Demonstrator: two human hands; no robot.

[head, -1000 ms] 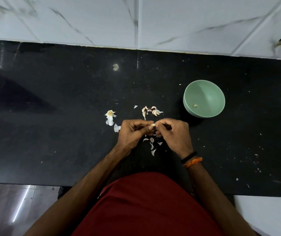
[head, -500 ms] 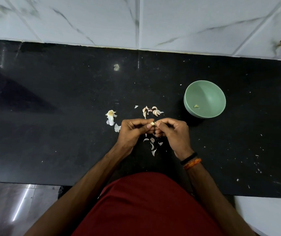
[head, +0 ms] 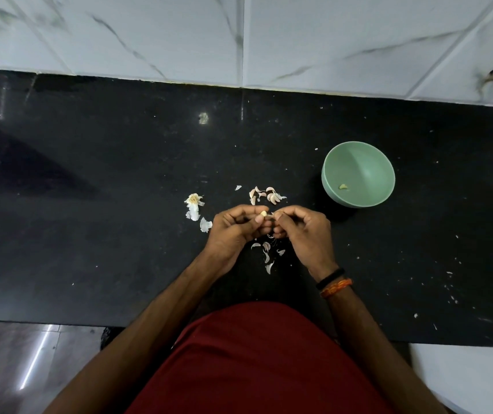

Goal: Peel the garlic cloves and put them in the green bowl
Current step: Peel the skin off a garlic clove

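The table is black and shiny, with little white specks on it. Behind it the wall has big white tiles with thin grey lines. Down low on the left, the floor is dark and a streak of light shines on it.

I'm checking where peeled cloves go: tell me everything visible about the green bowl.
The pale green round bowl, smooth and matte like plastic, stands upright on the black stone counter, to the right of and beyond both hands. Its inside holds one small yellowish peeled garlic clove near the front left wall. Nothing else touches it.
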